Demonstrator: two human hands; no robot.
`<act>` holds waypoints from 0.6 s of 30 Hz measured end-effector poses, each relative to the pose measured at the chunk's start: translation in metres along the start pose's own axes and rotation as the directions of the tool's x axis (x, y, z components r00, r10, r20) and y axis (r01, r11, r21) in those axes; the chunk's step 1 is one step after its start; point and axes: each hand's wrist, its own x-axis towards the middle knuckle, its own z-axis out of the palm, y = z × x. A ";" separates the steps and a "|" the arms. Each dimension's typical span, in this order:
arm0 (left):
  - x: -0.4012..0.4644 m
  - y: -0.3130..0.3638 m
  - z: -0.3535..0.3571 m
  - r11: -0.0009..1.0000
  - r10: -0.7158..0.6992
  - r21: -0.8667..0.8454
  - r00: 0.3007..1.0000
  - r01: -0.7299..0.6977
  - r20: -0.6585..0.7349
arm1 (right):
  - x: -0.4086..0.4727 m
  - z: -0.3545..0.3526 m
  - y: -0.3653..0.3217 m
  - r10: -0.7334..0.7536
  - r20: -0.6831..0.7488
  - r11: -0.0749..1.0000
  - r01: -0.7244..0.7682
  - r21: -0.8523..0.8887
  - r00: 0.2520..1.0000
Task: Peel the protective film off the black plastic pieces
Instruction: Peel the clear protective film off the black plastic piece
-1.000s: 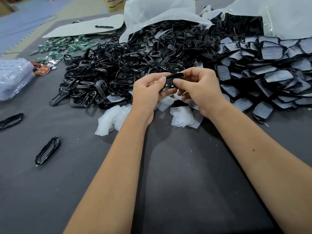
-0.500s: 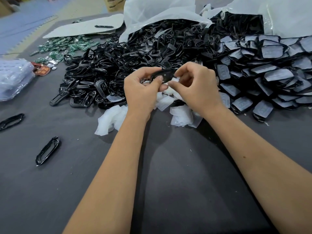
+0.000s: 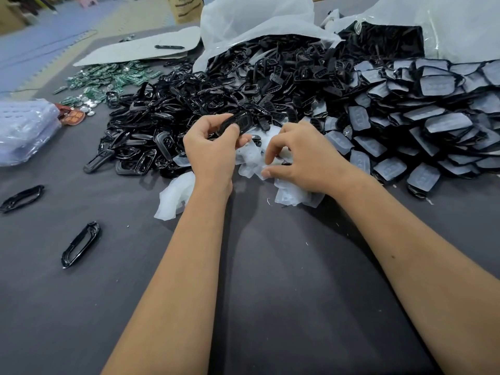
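Observation:
My left hand grips a glossy black plastic piece between thumb and fingers, raised just in front of the heap of bare black pieces. My right hand hangs lower, to the right, over the pile of peeled translucent films. Its fingers are curled, and thumb and forefinger pinch a thin film. A second heap of black pieces with grey film on them spreads out to the right.
Two loose black frames lie on the grey table at the left. Green circuit boards, a clear plastic package and white bags ring the heaps. A crumpled film wad lies beside my left wrist.
My right hand has come off the black piece and dropped down and right onto the film pile, taking a film with it. My left hand keeps the piece, slightly higher.

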 end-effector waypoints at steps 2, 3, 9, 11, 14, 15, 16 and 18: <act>0.000 0.001 0.000 1.000 -0.007 0.007 1.000 0.007 0.003 | 0.000 0.000 0.000 -0.007 0.007 1.000 0.007 0.027 1.000; -0.001 0.002 0.000 1.000 -0.015 0.002 1.000 0.015 0.023 | 0.000 0.000 0.000 -0.012 0.013 0.999 0.011 0.042 1.000; -0.008 0.002 0.010 0.993 -0.114 -0.008 0.979 0.117 0.167 | -0.001 0.001 0.002 -0.022 -0.070 0.979 0.035 0.199 0.997; -0.008 0.001 0.010 0.991 -0.134 0.017 0.982 0.132 0.132 | 0.000 0.002 0.005 -0.021 -0.041 0.981 0.029 0.190 0.999; -0.008 0.000 0.011 0.989 -0.145 0.051 0.985 0.140 0.094 | 0.000 0.002 0.007 -0.037 -0.047 0.989 0.043 0.143 0.998; -0.009 0.000 0.012 0.990 -0.130 0.065 0.988 0.125 0.085 | 0.000 0.002 0.007 -0.045 -0.072 0.987 0.055 0.149 0.996; -0.010 0.000 0.013 0.992 -0.108 0.077 0.991 0.103 0.073 | 0.000 0.001 0.006 -0.048 -0.105 0.983 0.065 0.170 0.993; -0.011 0.000 0.013 0.994 -0.083 0.071 0.996 0.080 0.040 | -0.001 0.000 0.005 -0.029 -0.165 0.970 0.067 0.233 0.986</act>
